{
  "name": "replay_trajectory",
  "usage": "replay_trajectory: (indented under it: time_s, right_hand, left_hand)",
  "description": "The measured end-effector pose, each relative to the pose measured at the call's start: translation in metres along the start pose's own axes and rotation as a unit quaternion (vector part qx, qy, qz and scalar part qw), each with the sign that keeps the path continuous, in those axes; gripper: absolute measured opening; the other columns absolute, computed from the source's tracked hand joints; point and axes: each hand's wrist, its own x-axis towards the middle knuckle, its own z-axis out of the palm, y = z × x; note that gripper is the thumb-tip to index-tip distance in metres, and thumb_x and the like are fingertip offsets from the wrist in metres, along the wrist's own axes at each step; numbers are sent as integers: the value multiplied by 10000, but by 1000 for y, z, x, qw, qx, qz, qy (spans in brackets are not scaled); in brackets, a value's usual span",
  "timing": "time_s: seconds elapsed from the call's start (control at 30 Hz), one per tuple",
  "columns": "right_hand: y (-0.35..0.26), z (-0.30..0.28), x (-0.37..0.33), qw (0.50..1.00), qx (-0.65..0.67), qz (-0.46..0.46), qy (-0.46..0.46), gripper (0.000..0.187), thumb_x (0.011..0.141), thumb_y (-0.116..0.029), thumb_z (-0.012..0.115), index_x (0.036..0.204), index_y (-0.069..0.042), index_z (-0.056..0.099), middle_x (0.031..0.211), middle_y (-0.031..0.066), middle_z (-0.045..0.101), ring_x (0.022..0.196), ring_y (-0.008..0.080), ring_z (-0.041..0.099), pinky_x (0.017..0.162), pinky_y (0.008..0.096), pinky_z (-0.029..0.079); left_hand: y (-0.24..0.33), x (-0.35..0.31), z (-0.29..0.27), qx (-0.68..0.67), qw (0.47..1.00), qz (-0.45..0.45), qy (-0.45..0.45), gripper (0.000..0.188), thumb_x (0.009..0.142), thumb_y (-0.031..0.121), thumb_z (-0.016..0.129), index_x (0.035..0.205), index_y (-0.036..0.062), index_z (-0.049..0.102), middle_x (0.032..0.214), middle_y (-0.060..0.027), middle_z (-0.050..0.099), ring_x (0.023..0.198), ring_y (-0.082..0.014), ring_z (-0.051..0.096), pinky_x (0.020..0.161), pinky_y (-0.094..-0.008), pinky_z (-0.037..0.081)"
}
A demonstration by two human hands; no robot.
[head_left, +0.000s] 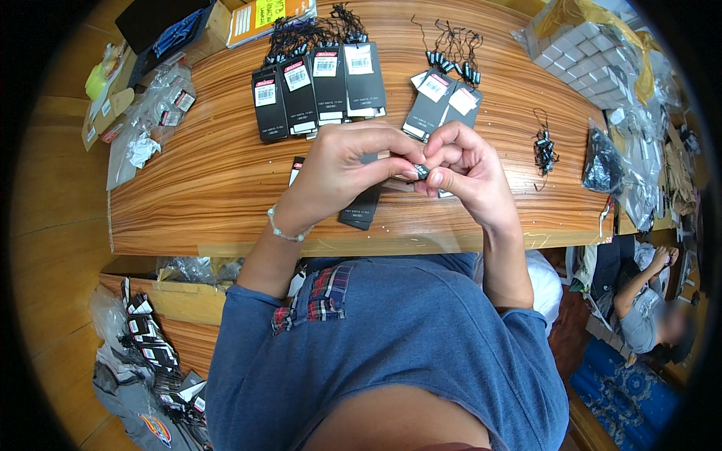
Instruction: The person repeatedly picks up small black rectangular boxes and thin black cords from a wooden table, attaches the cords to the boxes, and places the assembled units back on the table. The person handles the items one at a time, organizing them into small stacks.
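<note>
My left hand (353,156) and my right hand (465,167) meet above the near middle of the table. Between their fingertips both pinch a small black plastic tag seal (422,172) with pale markings; any cord on it is hidden by my fingers. Under and beside my left hand lie dark hang tags (361,208), partly covered. Beyond my hands stand rows of black hang tags (329,84) with white labels and black cords. Another small group of dark tags (429,105) with corded seals lies just past my right hand.
Loose black string seals (544,152) lie to the right, near a plastic bag of black items (602,159). A box of small white cartons (575,52) stands far right. Plastic bags (162,101) and boxes fill the far left. Another person (647,301) sits at right.
</note>
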Motion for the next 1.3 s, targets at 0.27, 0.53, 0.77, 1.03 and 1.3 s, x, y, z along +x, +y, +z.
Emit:
replay_trajectory:
  time_s: [0.27, 0.53, 0.77, 1.03, 1.3]
  right_hand:
    - [0, 0, 2, 997, -5, -70, 41, 107, 844, -43, 561, 931, -1, 516, 777, 99, 630, 712, 106, 590, 627, 208, 457]
    - [2, -2, 3, 995, 44, -88, 29, 75, 838, -26, 563, 898, -3, 523, 774, 111, 631, 705, 123, 605, 638, 216, 484]
    - [8, 3, 0, 992, 33, -102, 60, 61, 829, -17, 577, 852, -11, 520, 769, 109, 627, 699, 126, 613, 625, 213, 489]
    - [-8, -8, 2, 997, -61, -17, 31, 154, 855, -111, 567, 955, 4, 553, 761, 24, 600, 722, 64, 551, 623, 179, 427]
    - [11, -22, -2, 987, 121, -50, 89, 163, 897, -158, 502, 895, -3, 551, 752, 48, 564, 635, 77, 499, 596, 175, 406]
  left_hand:
    - [2, 5, 2, -22, 998, -37, 39, 119, 711, -22, 656, 829, -16, 651, 812, -86, 650, 748, -135, 606, 680, -245, 477]
    - [6, 6, 5, -13, 999, -26, 36, 115, 723, -34, 645, 837, -22, 650, 822, -91, 647, 757, -135, 603, 682, -236, 478]
    - [7, 4, 8, -21, 999, -30, 33, 106, 727, -24, 647, 833, -21, 647, 825, -86, 648, 757, -131, 604, 678, -235, 477]
    - [5, 13, 2, 59, 998, -14, 24, 136, 710, 36, 675, 841, 2, 658, 870, -93, 619, 816, -170, 587, 732, -278, 460]
    - [-23, 1, 41, 50, 999, 13, 14, 460, 768, 124, 644, 1145, 25, 401, 1035, -119, 495, 995, -221, 498, 874, -341, 391]
